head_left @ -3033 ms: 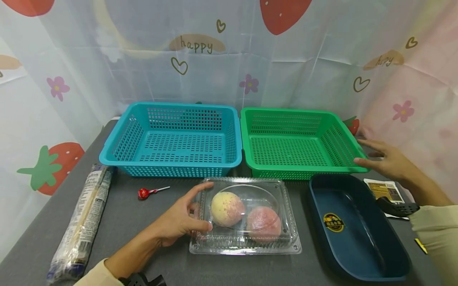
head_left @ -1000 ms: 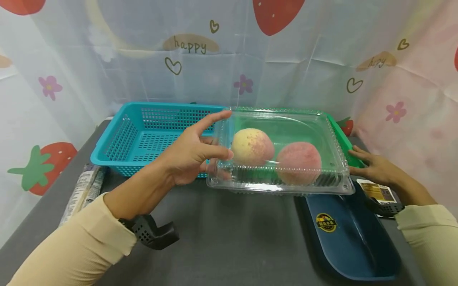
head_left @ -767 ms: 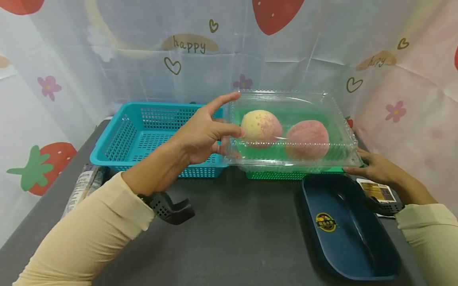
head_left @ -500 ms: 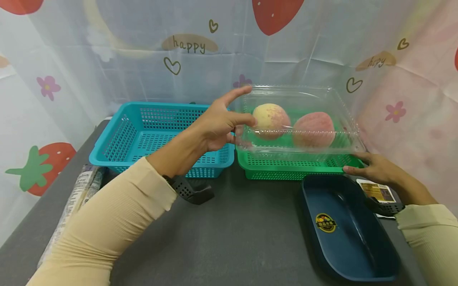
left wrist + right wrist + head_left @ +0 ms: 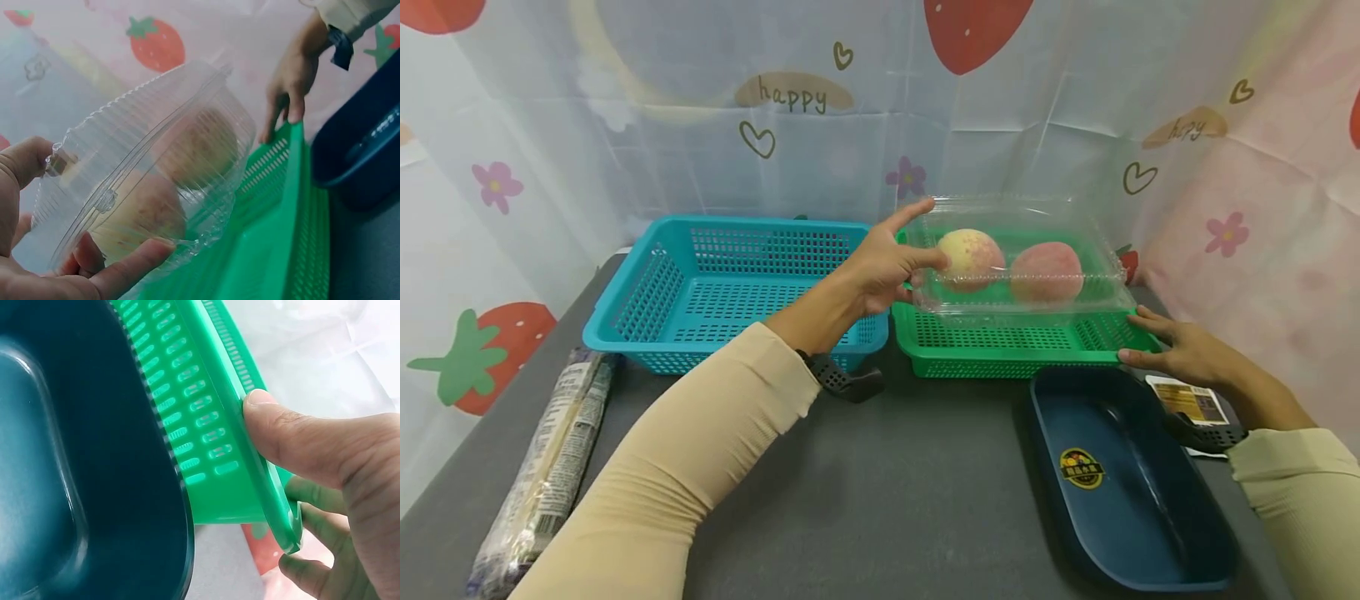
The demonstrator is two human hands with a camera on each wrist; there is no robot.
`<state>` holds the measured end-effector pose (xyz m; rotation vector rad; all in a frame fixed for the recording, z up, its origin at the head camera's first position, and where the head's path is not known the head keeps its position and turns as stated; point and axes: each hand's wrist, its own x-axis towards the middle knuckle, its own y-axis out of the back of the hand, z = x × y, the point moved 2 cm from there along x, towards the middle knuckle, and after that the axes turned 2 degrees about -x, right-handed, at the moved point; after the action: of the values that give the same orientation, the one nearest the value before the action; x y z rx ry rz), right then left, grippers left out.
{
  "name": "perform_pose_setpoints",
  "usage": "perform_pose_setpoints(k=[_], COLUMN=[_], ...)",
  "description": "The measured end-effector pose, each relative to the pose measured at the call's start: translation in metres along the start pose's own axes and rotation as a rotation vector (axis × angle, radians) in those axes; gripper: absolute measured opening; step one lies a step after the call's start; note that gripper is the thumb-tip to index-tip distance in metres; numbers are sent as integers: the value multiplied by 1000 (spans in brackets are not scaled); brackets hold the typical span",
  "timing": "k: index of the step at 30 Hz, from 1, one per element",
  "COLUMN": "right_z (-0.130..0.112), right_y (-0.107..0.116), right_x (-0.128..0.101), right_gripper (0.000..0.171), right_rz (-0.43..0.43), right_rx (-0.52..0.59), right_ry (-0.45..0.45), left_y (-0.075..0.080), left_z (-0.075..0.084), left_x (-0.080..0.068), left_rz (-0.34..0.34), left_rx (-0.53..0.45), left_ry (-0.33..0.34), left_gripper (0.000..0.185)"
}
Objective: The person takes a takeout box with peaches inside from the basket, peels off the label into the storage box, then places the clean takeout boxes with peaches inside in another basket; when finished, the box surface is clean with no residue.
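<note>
My left hand [image 5: 887, 265] grips the left end of a clear plastic clamshell box [image 5: 1022, 250], thumb on its near side and forefinger stretched over the lid. The box hangs just over the green basket [image 5: 1015, 350] and holds two round peach-like fruits [image 5: 970, 258], one yellowish, one pink [image 5: 1047, 272]. In the left wrist view the box [image 5: 150, 175] sits between my thumb and fingers [image 5: 125, 269]. My right hand [image 5: 1172, 350] grips the green basket's right front corner; the right wrist view shows thumb [image 5: 294, 437] on top of the rim [image 5: 250, 462] and fingers beneath.
A blue basket [image 5: 625, 321] stands left of the green one. A dark blue tray [image 5: 1127, 483] lies front right, with a labelled packet [image 5: 1187, 400] beyond it. A long wrapped pack [image 5: 542, 475] lies along the table's left edge. Printed curtains close off the back and sides.
My left hand lifted the clamshell box off the table, carried it right and away, and lowered it over the green basket. My right hand moved onto the basket's corner and stayed there.
</note>
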<state>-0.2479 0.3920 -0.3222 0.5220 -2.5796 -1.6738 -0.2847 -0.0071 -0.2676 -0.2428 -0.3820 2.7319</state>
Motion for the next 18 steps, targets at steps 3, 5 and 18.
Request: perform_pose_setpoints(k=[3,5,18], right_z=[0,0,-2], right_y=[0,-1,2], right_x=[-1,-1,-2], right_gripper=[81,81,82], right_rz=[-3,-3,-5], right_rx=[10,11,43], right_ry=[-5,-5,-6], left_y=[1,2,-1], left_z=[-11,-19,-52], left_x=[9,15,38], left_rz=[-1,-4,16], left_rx=[-3,-8,55], left_ry=[10,18,74], left_gripper=[83,84,89])
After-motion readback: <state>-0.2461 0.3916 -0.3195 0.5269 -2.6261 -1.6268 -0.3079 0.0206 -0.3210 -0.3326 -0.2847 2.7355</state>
